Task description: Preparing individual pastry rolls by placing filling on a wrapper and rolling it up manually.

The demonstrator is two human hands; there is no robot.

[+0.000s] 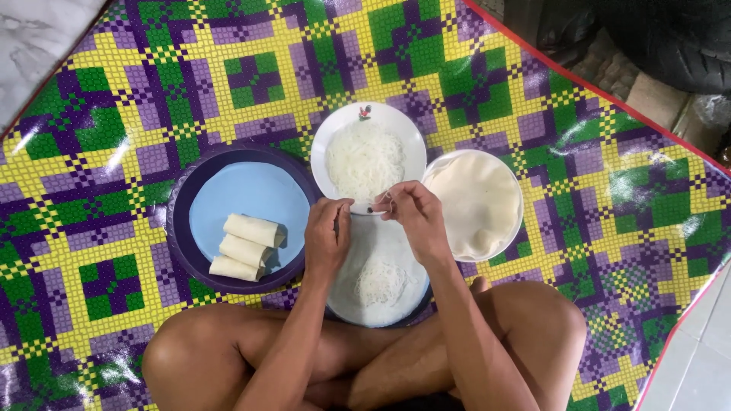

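Lighting: bright, even daylight. Glare: white patches on my glossy checked mat, strongest far left and right. Shadows: soft, short beneath my arms. Focus: sharp centre; slight wide-angle bending at edges.

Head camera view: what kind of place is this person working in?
Probably a home floor used for food preparation. A person sits cross-legged on a checked plastic mat over pale tiles, with a plate of white noodles and finished rolls close by.

Left hand curled palm-down; right hand pinching, fingertips together.
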